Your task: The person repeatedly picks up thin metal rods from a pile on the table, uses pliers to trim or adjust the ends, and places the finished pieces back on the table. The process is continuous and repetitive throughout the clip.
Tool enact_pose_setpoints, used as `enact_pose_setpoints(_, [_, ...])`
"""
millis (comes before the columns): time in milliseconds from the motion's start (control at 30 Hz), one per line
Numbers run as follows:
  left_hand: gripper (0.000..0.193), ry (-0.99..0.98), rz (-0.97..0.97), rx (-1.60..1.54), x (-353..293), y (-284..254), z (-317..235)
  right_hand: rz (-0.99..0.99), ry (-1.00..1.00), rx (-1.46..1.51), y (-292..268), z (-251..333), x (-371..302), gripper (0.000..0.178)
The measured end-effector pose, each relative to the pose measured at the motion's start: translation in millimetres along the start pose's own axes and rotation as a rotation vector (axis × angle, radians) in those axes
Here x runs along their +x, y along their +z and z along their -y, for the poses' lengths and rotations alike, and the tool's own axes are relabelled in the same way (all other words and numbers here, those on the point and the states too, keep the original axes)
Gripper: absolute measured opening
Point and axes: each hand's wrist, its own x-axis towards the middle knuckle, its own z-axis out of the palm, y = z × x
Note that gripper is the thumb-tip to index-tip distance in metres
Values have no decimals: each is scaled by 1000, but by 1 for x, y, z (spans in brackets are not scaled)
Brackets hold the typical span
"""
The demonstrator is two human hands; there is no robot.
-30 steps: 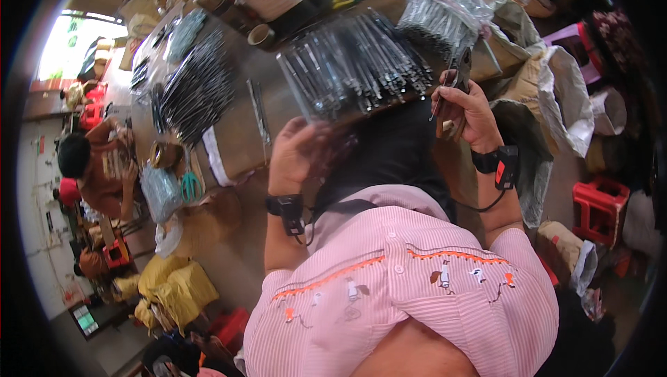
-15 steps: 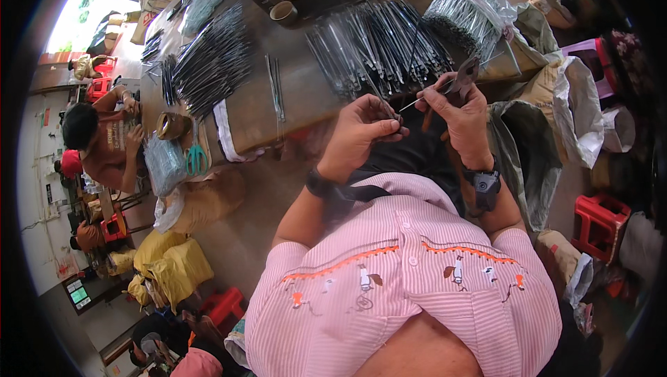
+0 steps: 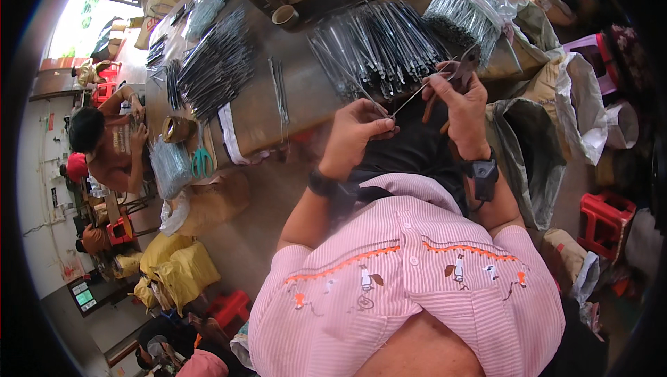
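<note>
My left hand (image 3: 358,134) is closed, thumb and fingertips pinching the lower end of a thin metal strip (image 3: 370,99). From this pinch a thin pale wire (image 3: 410,101) slants up to my right hand (image 3: 464,110), whose thumb and forefinger grip it. A pair of pliers (image 3: 467,64) is also held in my right hand, jaws up past the knuckles and brownish handles hanging below the fingers. Just beyond both hands lies a wide pile of dark and silvery metal strips (image 3: 382,47). What exactly sits between my left fingertips is too small to make out.
On the table (image 3: 246,110) are a second pile of strips (image 3: 215,64), a few loose strips (image 3: 279,89) and a cup (image 3: 285,16). A plastic-wrapped wire bundle (image 3: 467,12) stands right, above open sacks (image 3: 524,162). Another person (image 3: 114,137) sits at the left.
My hands are slightly further apart. More of the pale wire shows between them, and it slopes more steeply up to my right hand. The pliers' head has tilted a little.
</note>
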Motion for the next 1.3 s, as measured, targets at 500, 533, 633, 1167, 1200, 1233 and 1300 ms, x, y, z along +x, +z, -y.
enact_pose_setpoints(500, [20, -111, 253, 76, 2, 23, -2, 124, 419, 106, -26, -8, 5, 22])
enact_pose_setpoints(533, [17, -98, 257, 35, 2, 25, -2, 116, 411, 114, -25, -10, 5, 21])
enact_pose_setpoints(633, [14, -158, 203, -95, 2, 27, -1, 98, 403, 95, -21, -12, 5, 19])
enact_pose_setpoints(1167, [12, -117, 4, -141, 22, 23, 27, -105, 630, 447, -45, -21, -3, 31])
enact_pose_setpoints(1200, [16, -116, 42, -125, 21, 21, 24, -75, 645, 532, -48, -21, -3, 31])
enact_pose_setpoints(1233, [20, -134, 37, -86, 21, 21, 23, -46, 659, 617, -52, -21, -4, 32])
enact_pose_setpoints(1300, [15, -6, 40, -24, 20, 25, 23, -47, 702, 761, -57, -21, -10, 33])
